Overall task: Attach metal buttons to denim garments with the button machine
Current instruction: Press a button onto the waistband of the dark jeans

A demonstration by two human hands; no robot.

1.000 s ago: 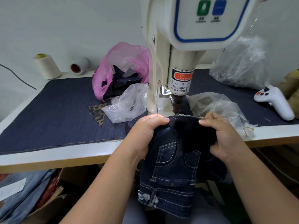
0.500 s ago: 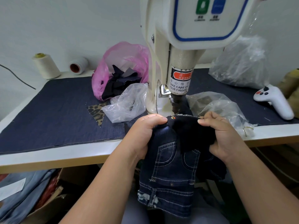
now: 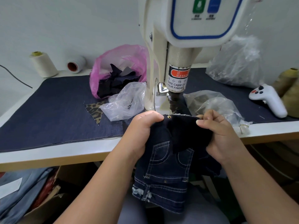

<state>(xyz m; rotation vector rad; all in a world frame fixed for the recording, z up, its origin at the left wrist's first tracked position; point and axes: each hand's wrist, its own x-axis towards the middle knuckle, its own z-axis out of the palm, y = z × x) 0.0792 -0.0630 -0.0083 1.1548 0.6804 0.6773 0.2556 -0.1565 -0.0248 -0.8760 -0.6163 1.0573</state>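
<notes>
While both hands pinch the denim garment taut at the worktop front edge, left hand and right hand flank the metal button under the button machine.

garment: dark denim, matt | button: shiny metal | bag: clear glossy plastic

A small pair of dark denim jeans is gripped at its upper edge by the left hand and the right hand. A brass button is seen on that edge, just beside the left thumb, directly below the button machine. A clear plastic bag is seen at ten o'clock from the hands, a white controller at two o'clock.
</notes>
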